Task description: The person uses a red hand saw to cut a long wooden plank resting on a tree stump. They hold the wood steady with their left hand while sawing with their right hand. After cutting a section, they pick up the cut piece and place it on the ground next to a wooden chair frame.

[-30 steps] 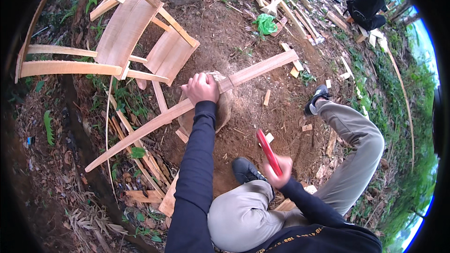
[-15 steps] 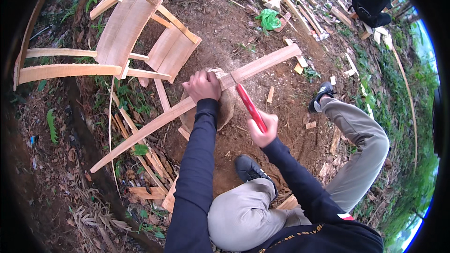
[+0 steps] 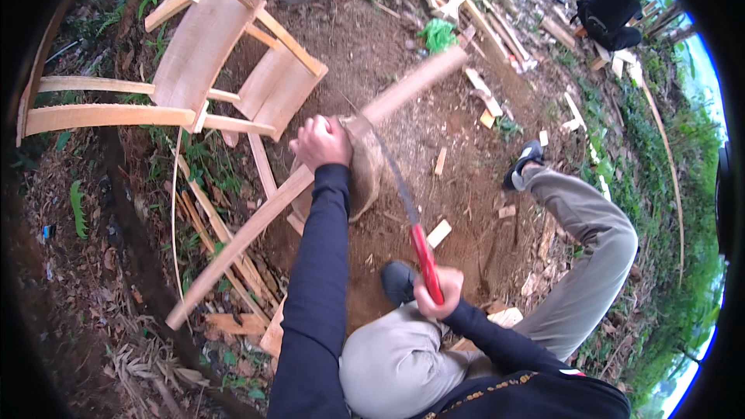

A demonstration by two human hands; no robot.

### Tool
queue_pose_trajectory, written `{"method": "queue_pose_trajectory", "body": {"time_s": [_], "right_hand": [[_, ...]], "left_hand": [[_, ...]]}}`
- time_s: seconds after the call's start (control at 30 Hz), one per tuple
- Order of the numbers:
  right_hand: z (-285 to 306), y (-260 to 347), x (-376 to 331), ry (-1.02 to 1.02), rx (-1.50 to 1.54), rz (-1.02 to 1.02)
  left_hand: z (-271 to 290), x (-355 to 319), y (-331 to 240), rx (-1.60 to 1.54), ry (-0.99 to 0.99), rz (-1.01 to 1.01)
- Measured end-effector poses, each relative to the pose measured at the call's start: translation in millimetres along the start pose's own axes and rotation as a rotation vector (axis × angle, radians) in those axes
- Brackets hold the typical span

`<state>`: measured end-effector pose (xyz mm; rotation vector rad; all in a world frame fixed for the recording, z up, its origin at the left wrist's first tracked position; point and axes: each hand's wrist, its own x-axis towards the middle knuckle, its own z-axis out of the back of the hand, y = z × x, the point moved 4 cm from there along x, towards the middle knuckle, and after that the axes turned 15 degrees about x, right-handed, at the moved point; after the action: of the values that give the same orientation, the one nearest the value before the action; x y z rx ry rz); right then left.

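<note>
Wooden plank [image 3: 415, 84] lies slantwise across the stump [image 3: 368, 178], its far end blurred in my head view. I see the left hand [image 3: 322, 143] curled tightly over it, on top of the stump. My right hand [image 3: 439, 292] is wrapped round the handle of a red-handled saw [image 3: 420, 242], whose curved blade reaches up to the plank just beside the left hand. A green plastic bag [image 3: 438, 35] lies beyond.
</note>
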<state>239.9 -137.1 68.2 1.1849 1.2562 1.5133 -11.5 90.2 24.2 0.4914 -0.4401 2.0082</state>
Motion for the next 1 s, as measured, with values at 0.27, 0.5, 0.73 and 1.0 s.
{"method": "queue_pose_trajectory", "body": {"time_s": [0.27, 0.5, 0.73, 1.0], "right_hand": [[78.9, 6.4, 31.5, 0.120, -0.040, -0.076], [52.3, 5.8, -5.2, 0.064, -0.013, -0.088], [26.9, -1.1, -9.1, 0.025, -0.013, -0.023], [49.4, 6.0, 1.5, 0.041, -0.081, -0.066]], "left_hand": [[0.4, -6.8, 2.9, -0.008, 0.060, 0.027], [9.5, -6.8, -11.7, -0.129, -0.077, -0.160], [6.1, -9.3, -6.5, -0.154, -0.065, -0.198], [10.3, -8.1, -2.5, -0.183, -0.051, -0.114]]}}
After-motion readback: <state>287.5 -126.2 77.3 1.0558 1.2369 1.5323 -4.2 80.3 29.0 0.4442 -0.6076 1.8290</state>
